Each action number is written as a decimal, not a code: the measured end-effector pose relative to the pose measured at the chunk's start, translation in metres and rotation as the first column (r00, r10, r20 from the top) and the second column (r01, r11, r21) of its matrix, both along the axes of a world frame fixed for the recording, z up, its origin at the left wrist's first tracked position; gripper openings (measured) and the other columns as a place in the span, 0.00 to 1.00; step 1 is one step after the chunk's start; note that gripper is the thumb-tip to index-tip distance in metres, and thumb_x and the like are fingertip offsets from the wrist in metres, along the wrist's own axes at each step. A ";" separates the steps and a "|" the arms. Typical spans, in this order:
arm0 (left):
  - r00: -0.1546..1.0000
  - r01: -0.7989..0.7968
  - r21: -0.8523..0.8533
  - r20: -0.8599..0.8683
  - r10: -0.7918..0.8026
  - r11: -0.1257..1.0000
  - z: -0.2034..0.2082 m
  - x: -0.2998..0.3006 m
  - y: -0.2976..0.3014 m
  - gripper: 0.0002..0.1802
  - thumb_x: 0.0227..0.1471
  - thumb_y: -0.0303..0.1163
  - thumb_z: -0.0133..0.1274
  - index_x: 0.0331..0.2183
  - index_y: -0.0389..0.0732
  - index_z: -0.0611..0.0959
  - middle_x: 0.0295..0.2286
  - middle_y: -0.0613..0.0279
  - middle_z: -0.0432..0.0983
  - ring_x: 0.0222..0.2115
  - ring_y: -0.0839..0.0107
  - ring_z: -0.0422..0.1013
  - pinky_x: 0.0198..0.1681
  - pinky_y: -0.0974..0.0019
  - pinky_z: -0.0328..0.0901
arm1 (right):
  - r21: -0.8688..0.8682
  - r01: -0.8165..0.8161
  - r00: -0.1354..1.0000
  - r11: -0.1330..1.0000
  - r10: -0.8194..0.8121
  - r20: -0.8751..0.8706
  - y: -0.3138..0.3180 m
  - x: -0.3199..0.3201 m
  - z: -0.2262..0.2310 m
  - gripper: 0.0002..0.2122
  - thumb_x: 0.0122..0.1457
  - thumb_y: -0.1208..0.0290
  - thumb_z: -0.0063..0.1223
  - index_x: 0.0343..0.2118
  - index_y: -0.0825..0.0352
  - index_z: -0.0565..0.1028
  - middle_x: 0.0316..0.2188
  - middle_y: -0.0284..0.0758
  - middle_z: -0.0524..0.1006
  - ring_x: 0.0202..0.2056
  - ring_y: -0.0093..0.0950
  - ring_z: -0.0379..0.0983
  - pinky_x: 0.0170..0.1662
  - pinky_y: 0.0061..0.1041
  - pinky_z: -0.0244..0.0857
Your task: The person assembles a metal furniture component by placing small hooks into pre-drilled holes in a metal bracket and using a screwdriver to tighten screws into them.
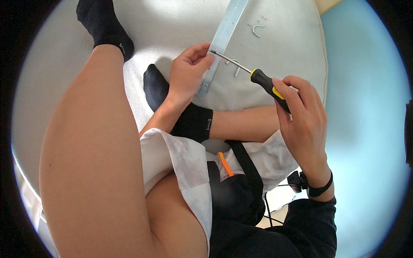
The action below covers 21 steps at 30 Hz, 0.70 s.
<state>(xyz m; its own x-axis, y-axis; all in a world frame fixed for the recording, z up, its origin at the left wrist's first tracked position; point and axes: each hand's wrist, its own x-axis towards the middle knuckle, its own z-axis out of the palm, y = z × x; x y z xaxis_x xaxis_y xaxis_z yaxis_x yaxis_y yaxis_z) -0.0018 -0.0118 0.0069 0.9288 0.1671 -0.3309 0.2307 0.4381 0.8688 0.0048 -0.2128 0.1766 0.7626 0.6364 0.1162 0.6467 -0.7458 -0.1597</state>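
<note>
A long pale grey metal strip (228, 28) slants from the top edge down toward my crossed leg. My left hand (186, 74) pinches its left edge near the lower end, thumb on top and fingers curled at the side. My right hand (304, 118) is wrapped around the black and yellow handle of a screwdriver (263, 81). Its shaft points up and left, and its dark tip meets the strip just above my left thumb. Whether a screw sits under the tip is too small to tell. A white hook (235, 68) lies just right of the strip, partly behind the shaft.
Another white hook (257, 31) and several tiny pieces (261, 18) lie on the round white padded surface (292, 47). A light blue wall (365, 107) stands at the right. My feet in black socks (105, 23) and bare legs border the working spot.
</note>
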 end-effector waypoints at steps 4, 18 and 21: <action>1.000 -0.012 -0.044 0.001 0.012 0.999 0.003 -0.003 -0.003 0.25 0.53 0.25 0.59 0.52 0.30 0.74 0.41 0.55 0.80 0.40 0.74 0.74 0.47 0.72 0.68 | 0.024 -0.002 1.000 1.000 0.001 0.028 -0.008 -0.005 -0.003 0.17 0.45 0.84 0.58 0.41 0.65 0.77 0.38 0.31 0.73 0.32 0.29 0.71 0.31 0.27 0.67; 0.993 0.010 -0.245 -0.109 -0.037 0.969 0.000 -0.007 0.001 0.18 0.53 0.27 0.60 0.46 0.35 0.82 0.36 0.65 0.80 0.34 0.80 0.72 0.39 0.77 0.65 | -0.110 -0.119 0.993 0.987 0.119 -0.011 -0.001 0.012 0.020 0.18 0.45 0.86 0.61 0.41 0.66 0.75 0.40 0.35 0.73 0.37 0.37 0.74 0.37 0.31 0.70; 0.988 0.021 -0.267 -0.140 -0.060 0.964 0.000 -0.010 0.005 0.19 0.54 0.27 0.59 0.48 0.35 0.80 0.37 0.64 0.80 0.35 0.79 0.73 0.38 0.75 0.67 | -0.115 -0.149 0.989 0.982 0.147 -0.022 0.000 0.014 0.022 0.18 0.46 0.86 0.61 0.41 0.66 0.75 0.40 0.35 0.73 0.38 0.36 0.75 0.37 0.31 0.70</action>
<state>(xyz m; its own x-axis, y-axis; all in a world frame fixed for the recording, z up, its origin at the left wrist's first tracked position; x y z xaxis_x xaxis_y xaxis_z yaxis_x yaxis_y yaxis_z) -0.0122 -0.0071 0.0068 0.8716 0.0186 -0.4898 0.3683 0.6346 0.6795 0.0188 -0.2126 0.1984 0.6601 0.7508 0.0254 0.7496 -0.6561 -0.0873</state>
